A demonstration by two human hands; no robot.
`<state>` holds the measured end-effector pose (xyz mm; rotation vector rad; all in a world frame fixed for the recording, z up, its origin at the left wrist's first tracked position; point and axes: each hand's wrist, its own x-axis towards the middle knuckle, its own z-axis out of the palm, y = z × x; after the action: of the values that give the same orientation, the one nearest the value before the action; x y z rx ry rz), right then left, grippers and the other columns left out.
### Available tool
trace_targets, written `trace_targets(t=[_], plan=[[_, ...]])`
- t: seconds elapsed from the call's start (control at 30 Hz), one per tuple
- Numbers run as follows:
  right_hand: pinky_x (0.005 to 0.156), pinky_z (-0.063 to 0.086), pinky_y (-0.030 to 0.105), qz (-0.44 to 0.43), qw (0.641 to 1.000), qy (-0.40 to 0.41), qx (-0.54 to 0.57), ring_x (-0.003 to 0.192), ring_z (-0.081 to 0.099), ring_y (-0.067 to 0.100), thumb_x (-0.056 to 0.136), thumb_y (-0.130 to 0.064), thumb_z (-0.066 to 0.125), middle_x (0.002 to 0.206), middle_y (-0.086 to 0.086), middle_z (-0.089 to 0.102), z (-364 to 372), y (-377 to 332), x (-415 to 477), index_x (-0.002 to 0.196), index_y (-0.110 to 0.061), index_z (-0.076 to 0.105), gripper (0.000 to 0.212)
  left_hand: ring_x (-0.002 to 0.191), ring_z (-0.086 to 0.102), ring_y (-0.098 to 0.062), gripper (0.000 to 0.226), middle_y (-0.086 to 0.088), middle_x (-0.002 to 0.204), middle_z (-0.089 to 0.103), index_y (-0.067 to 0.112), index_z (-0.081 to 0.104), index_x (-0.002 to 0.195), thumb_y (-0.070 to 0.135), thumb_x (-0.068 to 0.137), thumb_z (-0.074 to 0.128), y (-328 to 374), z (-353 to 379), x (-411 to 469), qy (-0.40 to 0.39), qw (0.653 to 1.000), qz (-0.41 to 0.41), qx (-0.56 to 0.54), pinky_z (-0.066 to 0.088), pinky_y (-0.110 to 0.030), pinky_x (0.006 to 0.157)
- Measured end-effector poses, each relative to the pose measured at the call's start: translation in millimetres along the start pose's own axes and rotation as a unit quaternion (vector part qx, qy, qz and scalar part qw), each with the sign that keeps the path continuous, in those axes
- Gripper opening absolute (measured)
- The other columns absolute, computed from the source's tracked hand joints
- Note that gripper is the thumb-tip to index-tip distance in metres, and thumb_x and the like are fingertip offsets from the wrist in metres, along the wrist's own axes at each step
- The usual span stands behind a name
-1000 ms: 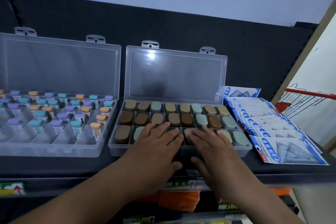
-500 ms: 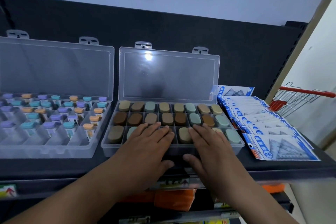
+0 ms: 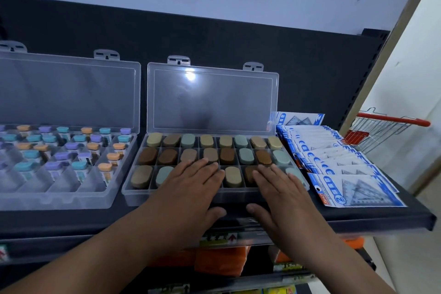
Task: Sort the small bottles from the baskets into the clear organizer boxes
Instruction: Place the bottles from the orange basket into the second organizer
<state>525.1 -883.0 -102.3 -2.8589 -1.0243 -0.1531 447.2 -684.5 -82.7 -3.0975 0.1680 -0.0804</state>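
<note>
Head view, entry one: right organizer box [image 3: 143, 198], lid propped upright against the dark back panel, standing on the black shelf [image 3: 358, 217] close to its near edge. Contents: three rows of brown, tan and green bottles [image 3: 232, 175]; every compartment not covered by a hand looks filled. Left hand [image 3: 191, 186] and right hand [image 3: 279, 188] lie flat across the near rows, fingers straight, thumbs hanging over the near wall, grasping nothing. Entry two, just left: left organizer box [image 3: 59, 198], lid up, holding teal, purple and orange bottles [image 3: 78, 166], its near compartments vacant. Entry three, right: fanned packets of set squares [image 3: 346, 181], close against the box, with a red wire basket [image 3: 381, 131] beyond. Hazards, as judged: downward weight on the near row could tip or drag the box toward the shelf edge; a sideways shove could push the packets off; a jolt could drop the lid onto the fingers.
</note>
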Motion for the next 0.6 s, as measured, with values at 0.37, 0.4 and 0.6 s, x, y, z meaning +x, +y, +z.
trace_targets(t=[0.37,0.4,0.6], plan=[[0.115,-0.010,0.023,0.025,1.000,0.000,0.003,0.148,-0.001,0.007,0.049,-0.084,-0.033,0.162,-0.008,0.005,-7,18,-2,0.154,-0.027,0.011,0.128,0.145,-0.015,-0.007,0.071,0.010,0.160,-0.009,0.028,-0.005,0.152,0.060,0.096,0.025,1,-5,-3,-0.004,1.000,-0.011,-0.007,-0.016,-0.027,0.112],[0.116,-0.008,0.024,0.027,1.000,0.007,0.010,0.148,0.000,0.007,0.051,-0.086,-0.031,0.162,-0.008,0.006,-10,20,2,0.154,-0.026,0.012,0.126,0.144,-0.015,-0.007,0.071,0.010,0.160,-0.009,0.028,-0.005,0.152,0.060,0.095,0.025,0,-6,-4,-0.005,1.000,-0.013,-0.007,-0.016,-0.027,0.112],[0.119,0.002,0.033,0.064,0.998,-0.004,-0.002,0.148,0.008,0.011,0.055,-0.089,-0.022,0.161,-0.006,0.016,-18,43,32,0.153,-0.025,0.019,0.124,0.145,-0.014,-0.007,0.078,0.011,0.160,-0.006,0.029,-0.002,0.152,0.070,0.087,0.013,-9,-4,-6,-0.001,1.000,-0.022,-0.012,-0.015,-0.026,0.113]])
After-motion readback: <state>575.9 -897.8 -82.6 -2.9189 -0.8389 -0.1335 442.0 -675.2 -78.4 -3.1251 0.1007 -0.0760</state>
